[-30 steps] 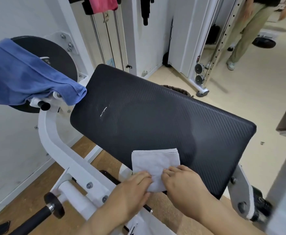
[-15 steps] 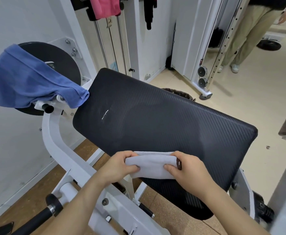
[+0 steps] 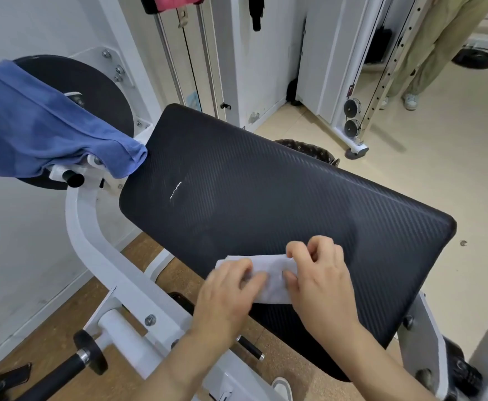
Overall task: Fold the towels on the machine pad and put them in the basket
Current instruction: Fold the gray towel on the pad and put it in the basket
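A small white towel [image 3: 271,280], folded into a narrow strip, lies on the near edge of the black machine pad [image 3: 265,198]. My left hand [image 3: 225,296] presses flat on the towel's left half. My right hand [image 3: 319,282] pinches its right end between thumb and fingers. A blue towel [image 3: 43,134] hangs over the black weight disc at the far left, off the pad. Behind the pad's far edge only the dark rim of the basket [image 3: 309,147] shows.
The white machine frame [image 3: 98,250] curves down at left with a black handle [image 3: 63,369] low down. A cable machine [image 3: 355,123] stands at the back. A person's legs [image 3: 427,50] are at the top right. A pink cloth [image 3: 176,1] hangs at the top.
The towel was a wider square, then got folded over toward me into a narrower strip. My hands moved from gripping its ends to pressing and pinching it on the pad.
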{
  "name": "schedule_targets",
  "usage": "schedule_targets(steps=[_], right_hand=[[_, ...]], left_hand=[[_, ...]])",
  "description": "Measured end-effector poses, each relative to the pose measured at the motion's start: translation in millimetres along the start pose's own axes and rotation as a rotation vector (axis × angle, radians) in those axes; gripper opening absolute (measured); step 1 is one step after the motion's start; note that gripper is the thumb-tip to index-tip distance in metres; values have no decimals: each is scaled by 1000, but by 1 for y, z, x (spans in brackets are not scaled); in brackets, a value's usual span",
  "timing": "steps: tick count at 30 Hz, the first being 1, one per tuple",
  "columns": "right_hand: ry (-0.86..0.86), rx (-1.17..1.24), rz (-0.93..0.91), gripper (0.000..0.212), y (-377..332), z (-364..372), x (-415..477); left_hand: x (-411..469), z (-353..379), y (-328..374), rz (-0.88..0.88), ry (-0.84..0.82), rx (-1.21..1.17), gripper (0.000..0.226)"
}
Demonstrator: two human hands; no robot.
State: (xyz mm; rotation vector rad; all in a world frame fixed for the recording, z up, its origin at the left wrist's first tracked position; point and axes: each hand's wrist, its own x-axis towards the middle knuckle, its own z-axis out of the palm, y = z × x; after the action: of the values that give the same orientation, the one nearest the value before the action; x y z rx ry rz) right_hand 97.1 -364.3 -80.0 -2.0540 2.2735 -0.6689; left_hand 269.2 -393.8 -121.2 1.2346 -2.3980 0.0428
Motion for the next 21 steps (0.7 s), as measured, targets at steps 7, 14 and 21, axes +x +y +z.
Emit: schedule_targets(steps=[7,14,21], right_hand=[[-79,-195,-382,9,6,-5,-5],[-225,-273,-368,45,5,-9,-4],[-399,78,-107,39,4,-24,29]], left_hand=[[-12,8,8,-21,-130,-30,60],[7,17,6,-41,-99,-24,65],[34,-31,2,-306,-312,-220,31]])
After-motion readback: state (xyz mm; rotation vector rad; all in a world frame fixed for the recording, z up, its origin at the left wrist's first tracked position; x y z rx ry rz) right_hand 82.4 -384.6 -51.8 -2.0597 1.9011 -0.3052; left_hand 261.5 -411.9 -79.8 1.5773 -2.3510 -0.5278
